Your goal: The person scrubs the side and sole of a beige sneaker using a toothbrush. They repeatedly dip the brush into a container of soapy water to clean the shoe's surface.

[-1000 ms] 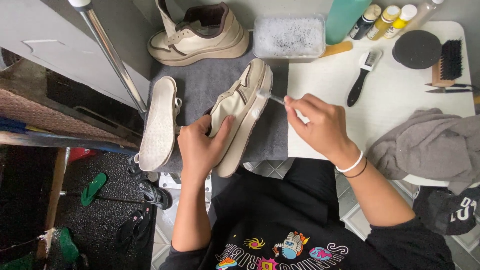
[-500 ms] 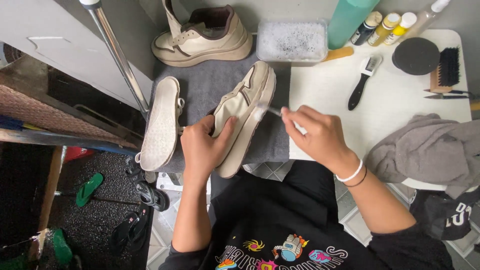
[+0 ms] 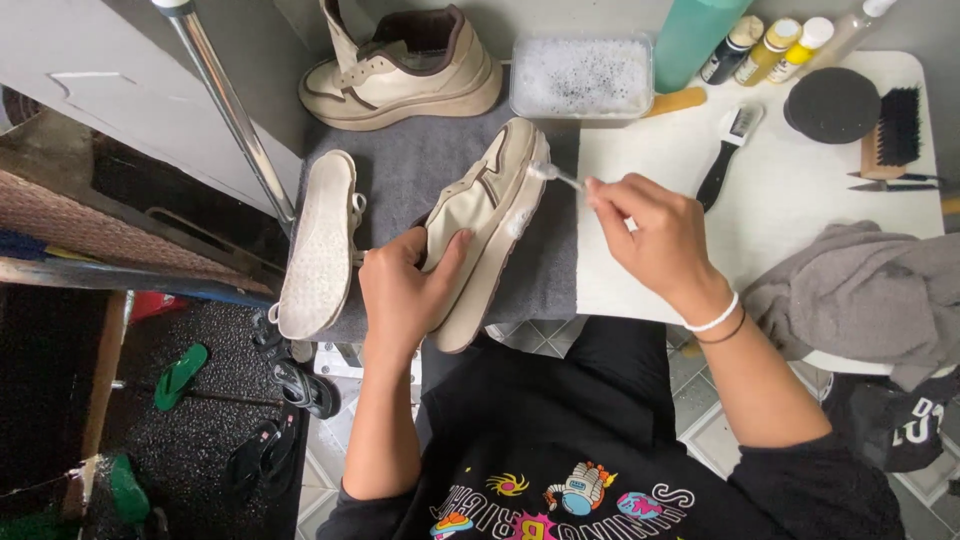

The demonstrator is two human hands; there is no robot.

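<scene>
A cream sneaker (image 3: 490, 215) lies on its side on a grey mat (image 3: 400, 180), sole edge turned to the right. My left hand (image 3: 405, 290) grips its upper from the left. My right hand (image 3: 655, 240) pinches a small brush (image 3: 555, 176) whose foamy white head touches the sneaker's toe edge. A second cream sneaker (image 3: 320, 245) rests on its side at the mat's left, sole facing up. A third, with a brown lining, (image 3: 405, 70) stands upright at the back.
A clear tub of foam (image 3: 582, 78) sits behind the held sneaker. On the white table (image 3: 790, 210) lie a black-handled brush (image 3: 728, 152), a round black lid (image 3: 832, 103), a wooden brush (image 3: 890, 130), several bottles (image 3: 770, 45) and a grey cloth (image 3: 860, 295). A metal pole (image 3: 230, 110) slants at left.
My right hand has shifted the small brush slightly along the sneaker's toe edge. The view has drifted a little. My left hand keeps its hold.
</scene>
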